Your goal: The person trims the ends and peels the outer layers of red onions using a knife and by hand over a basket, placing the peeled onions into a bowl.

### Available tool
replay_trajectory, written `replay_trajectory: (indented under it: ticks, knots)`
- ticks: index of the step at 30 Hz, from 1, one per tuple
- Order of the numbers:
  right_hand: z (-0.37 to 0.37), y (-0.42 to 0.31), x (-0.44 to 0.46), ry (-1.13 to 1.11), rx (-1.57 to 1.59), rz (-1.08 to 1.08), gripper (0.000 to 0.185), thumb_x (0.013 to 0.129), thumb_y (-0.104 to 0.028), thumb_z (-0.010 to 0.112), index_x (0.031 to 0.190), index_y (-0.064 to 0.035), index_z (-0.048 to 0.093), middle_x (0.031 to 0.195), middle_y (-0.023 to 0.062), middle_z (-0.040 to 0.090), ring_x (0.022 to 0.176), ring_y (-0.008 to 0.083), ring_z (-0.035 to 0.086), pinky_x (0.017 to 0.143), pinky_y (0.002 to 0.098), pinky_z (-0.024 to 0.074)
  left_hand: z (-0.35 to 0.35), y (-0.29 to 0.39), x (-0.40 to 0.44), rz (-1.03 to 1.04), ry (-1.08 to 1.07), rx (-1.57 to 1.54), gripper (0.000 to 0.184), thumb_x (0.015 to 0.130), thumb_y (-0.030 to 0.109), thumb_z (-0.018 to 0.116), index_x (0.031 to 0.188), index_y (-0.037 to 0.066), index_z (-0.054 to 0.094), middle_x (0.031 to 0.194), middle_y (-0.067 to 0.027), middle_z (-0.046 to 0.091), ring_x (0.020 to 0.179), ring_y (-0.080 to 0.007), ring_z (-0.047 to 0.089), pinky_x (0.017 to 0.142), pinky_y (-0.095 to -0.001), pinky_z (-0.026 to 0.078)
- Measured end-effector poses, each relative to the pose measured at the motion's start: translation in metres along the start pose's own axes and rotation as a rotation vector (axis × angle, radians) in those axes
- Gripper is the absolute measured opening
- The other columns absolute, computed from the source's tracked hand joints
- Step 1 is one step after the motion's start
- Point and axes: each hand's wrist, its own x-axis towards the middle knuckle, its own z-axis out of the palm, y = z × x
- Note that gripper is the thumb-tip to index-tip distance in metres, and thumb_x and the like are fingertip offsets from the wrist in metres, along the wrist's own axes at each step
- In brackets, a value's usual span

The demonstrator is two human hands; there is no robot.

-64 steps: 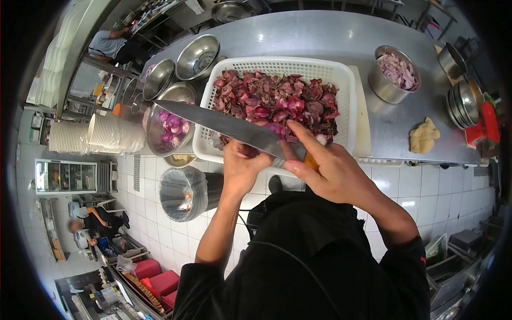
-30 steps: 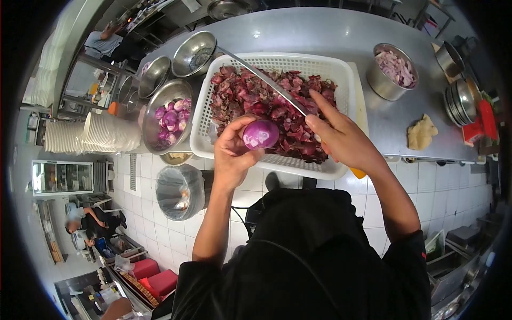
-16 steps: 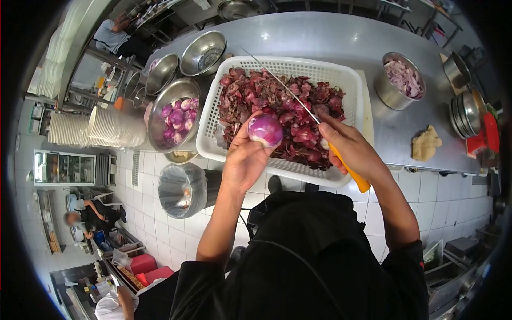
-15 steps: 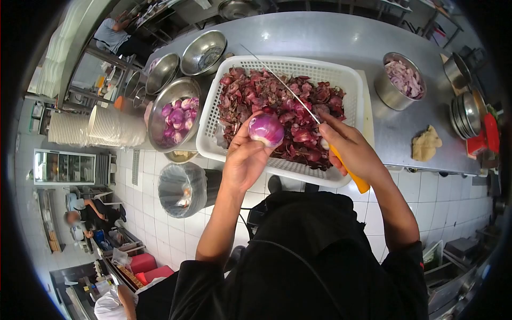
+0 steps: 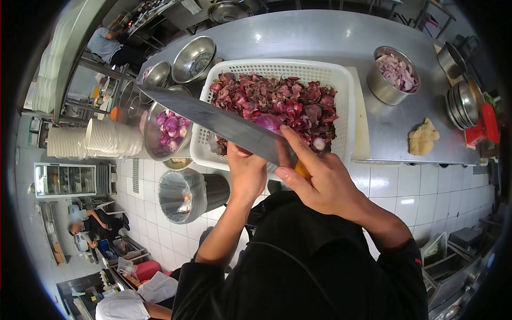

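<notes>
My right hand (image 5: 328,184) is closed round the orange handle of a large knife (image 5: 213,117), forefinger along the blade. The broad blade lies flat-on to my view, pointing up and left across the basket. Beneath it my left hand (image 5: 246,173) grips a purple onion (image 5: 269,122), partly covered by the blade; its fingers are mostly hidden. Under both hands sits a white perforated basket (image 5: 345,101) full of dark red onion skins (image 5: 277,90). A whitish cut onion piece (image 5: 319,144) rests among the skins near my right hand.
Left of the basket, a steel bowl (image 5: 151,140) holds peeled onions, with other bowls (image 5: 194,56) behind. A steel pot (image 5: 385,89) of sliced onion and a tan cloth (image 5: 424,137) are on the right. Below stands a lined bin (image 5: 173,205). Other people are at the left.
The knife has swung left, from upright over the basket to lying across the onion with its flat side showing. My right hand has come in beside my left, which has lowered slightly.
</notes>
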Motion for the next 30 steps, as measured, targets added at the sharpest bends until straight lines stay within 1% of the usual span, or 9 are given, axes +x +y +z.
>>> replay_trajectory:
  ticks: [2,5,10,13,17,19,23,26,30]
  knots:
    - [-0.001,0.0,0.001,-0.015,-0.014,0.012,0.065,0.094,-0.029,0.064,0.141,0.0097,0.04,0.065,0.018,0.062,0.057,0.0335,0.065,0.055,0.0386,0.0499,0.002,0.0,0.0,0.004,0.007,0.021,0.047,0.079,-0.007,0.074,0.117,0.004,0.049,0.107,-0.0064,0.064,0.096,-0.016,0.065,0.086,-0.032,0.055]
    - [0.001,0.004,0.002,0.012,-0.055,-0.028,0.065,0.095,-0.03,0.062,0.141,0.0096,0.04,0.062,0.0171,0.061,0.053,0.0329,0.064,0.053,0.0389,0.0491,0.005,0.001,-0.001,0.006,0.024,0.063,0.049,0.078,-0.007,0.075,0.119,0.004,0.049,0.108,-0.0068,0.064,0.097,-0.0156,0.065,0.086,-0.031,0.055]
    - [0.001,0.004,0.004,-0.004,-0.084,-0.02,0.064,0.096,-0.031,0.061,0.142,0.0086,0.041,0.062,0.0175,0.062,0.054,0.0327,0.065,0.052,0.0391,0.0496,0.009,0.002,-0.001,0.032,0.029,0.098,0.052,0.078,-0.007,0.076,0.12,0.004,0.048,0.111,-0.0065,0.063,0.099,-0.0153,0.064,0.087,-0.0304,0.054]
    - [0.0,0.005,0.006,-0.007,-0.099,-0.006,0.064,0.096,-0.03,0.061,0.142,0.0082,0.04,0.063,0.0177,0.063,0.054,0.0325,0.066,0.052,0.0394,0.0502,0.016,0.003,-0.001,0.107,0.027,0.111,0.053,0.078,-0.007,0.075,0.121,0.004,0.047,0.111,-0.0059,0.062,0.102,-0.015,0.063,0.089,-0.0306,0.052]
    - [0.001,0.008,0.006,0.012,-0.083,-0.033,0.065,0.095,-0.029,0.061,0.143,0.0081,0.039,0.064,0.0176,0.064,0.054,0.0323,0.066,0.053,0.0394,0.0505,0.014,0.003,0.0,0.074,0.021,0.127,0.055,0.077,-0.007,0.075,0.123,0.005,0.046,0.112,-0.0056,0.062,0.103,-0.0148,0.062,0.091,-0.031,0.051]
    - [-0.002,0.001,0.005,-0.004,-0.092,-0.008,0.065,0.095,-0.029,0.061,0.143,0.0083,0.038,0.065,0.0177,0.064,0.055,0.0322,0.066,0.053,0.0391,0.0507,0.01,0.001,0.001,0.031,0.031,0.142,0.055,0.077,-0.008,0.075,0.123,0.005,0.046,0.112,-0.0057,0.062,0.102,-0.0149,0.062,0.091,-0.031,0.051]
    - [-0.002,0.0,0.005,-0.016,-0.096,0.028,0.065,0.096,-0.029,0.061,0.144,0.009,0.038,0.065,0.0178,0.064,0.056,0.0323,0.066,0.054,0.0388,0.0511,0.013,0.002,0.0,0.034,0.041,0.119,0.055,0.077,-0.009,0.075,0.122,0.005,0.047,0.113,-0.0059,0.062,0.103,-0.015,0.062,0.092,-0.0312,0.051]
    - [-0.003,0.0,0.006,0.005,-0.096,-0.002,0.064,0.096,-0.028,0.06,0.143,0.0099,0.038,0.065,0.018,0.064,0.056,0.032,0.066,0.054,0.0389,0.0512,0.019,0.006,0.0,0.047,0.034,0.098,0.055,0.077,-0.009,0.074,0.122,0.005,0.047,0.114,-0.0062,0.062,0.103,-0.0152,0.062,0.092,-0.0316,0.051]
    - [-0.002,0.0,0.006,0.012,-0.073,0.021,0.06,0.096,-0.029,0.061,0.14,0.0072,0.045,0.067,0.018,0.065,0.059,0.0309,0.067,0.057,0.0382,0.0513,0.019,0.007,0.0,0.066,0.03,0.113,0.055,0.076,-0.012,0.072,0.122,0.006,0.047,0.115,-0.0067,0.061,0.104,-0.0157,0.062,0.092,-0.0322,0.051]
